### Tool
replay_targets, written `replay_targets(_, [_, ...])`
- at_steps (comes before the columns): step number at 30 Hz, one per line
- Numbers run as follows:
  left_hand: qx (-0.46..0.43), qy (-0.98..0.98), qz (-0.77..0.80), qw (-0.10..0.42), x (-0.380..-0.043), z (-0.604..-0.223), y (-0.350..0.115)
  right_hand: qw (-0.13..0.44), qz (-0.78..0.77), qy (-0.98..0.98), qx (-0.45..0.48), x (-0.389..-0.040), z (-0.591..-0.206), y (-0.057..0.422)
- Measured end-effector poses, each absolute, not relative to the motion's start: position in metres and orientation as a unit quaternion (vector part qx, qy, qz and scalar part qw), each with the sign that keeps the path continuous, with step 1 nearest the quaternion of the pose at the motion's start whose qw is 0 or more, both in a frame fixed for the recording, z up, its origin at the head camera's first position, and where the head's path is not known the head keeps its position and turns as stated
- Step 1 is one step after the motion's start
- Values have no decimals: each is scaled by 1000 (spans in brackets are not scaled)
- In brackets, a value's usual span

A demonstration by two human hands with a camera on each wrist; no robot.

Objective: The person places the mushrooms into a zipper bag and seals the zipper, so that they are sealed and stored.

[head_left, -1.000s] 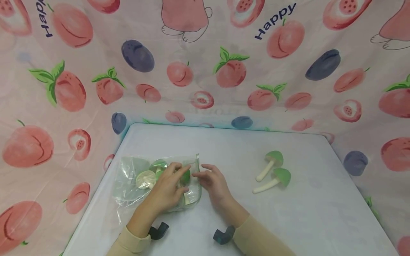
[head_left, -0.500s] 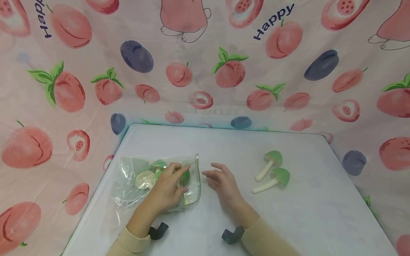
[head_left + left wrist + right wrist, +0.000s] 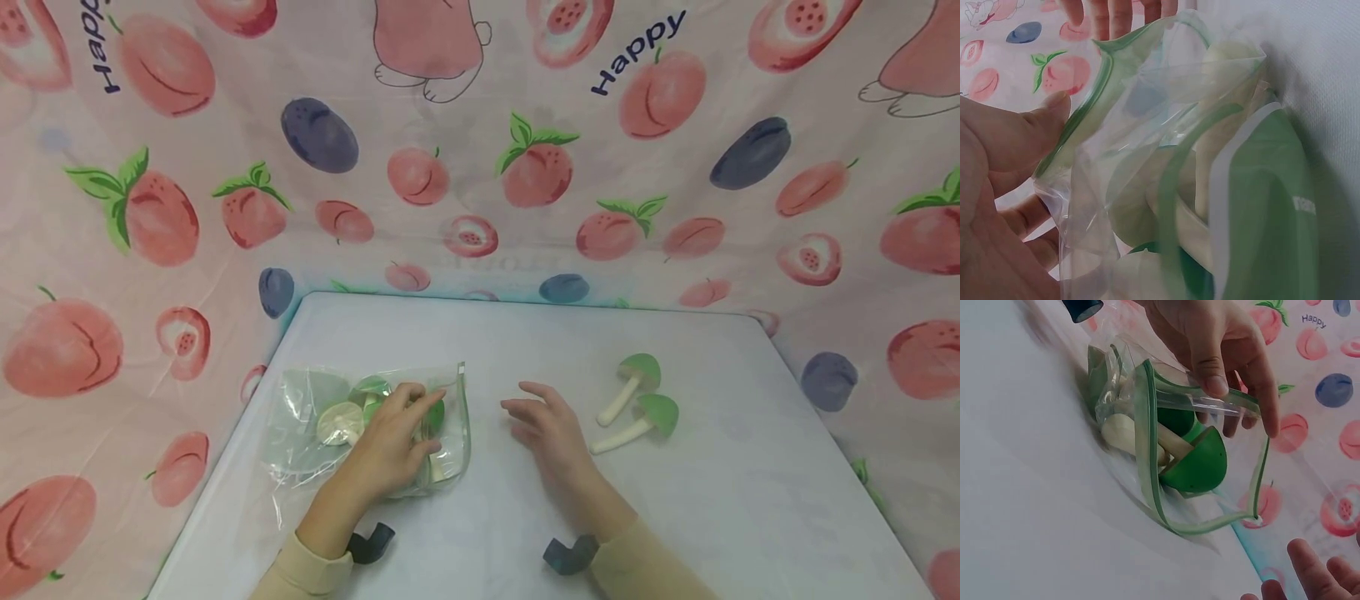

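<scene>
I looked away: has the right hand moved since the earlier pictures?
Yes: the right hand moved rightward in the head view, away from the unmoved plastic bag, toward two loose mushrooms.

A clear plastic bag with green zip edging (image 3: 298, 457) lies on a white table (image 3: 750, 467), its mouth gaping, green-capped, cream-stemmed mushrooms (image 3: 1200, 465) jumbled inside. Well apart to its right, two loose matching mushrooms (image 3: 641, 367) lie side by side, stems pointing bagward.
</scene>
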State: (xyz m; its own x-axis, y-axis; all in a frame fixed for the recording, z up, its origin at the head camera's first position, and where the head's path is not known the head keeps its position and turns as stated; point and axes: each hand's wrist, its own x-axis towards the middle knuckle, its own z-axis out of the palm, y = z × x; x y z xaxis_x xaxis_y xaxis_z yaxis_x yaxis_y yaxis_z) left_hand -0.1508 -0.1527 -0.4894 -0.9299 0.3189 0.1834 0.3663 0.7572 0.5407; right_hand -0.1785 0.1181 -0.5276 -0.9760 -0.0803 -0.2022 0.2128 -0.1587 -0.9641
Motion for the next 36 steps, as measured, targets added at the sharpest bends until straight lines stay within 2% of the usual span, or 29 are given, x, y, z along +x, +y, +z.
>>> replay_targets(18, [-194, -933, -297, 60, -151, -493, -152, 60, -725, 682, 67, -170, -517, 169])
replay_targets(36, [-190, -936, -294, 37, -152, -492, -153, 50, -654, 749, 93, -163, -509, 222])
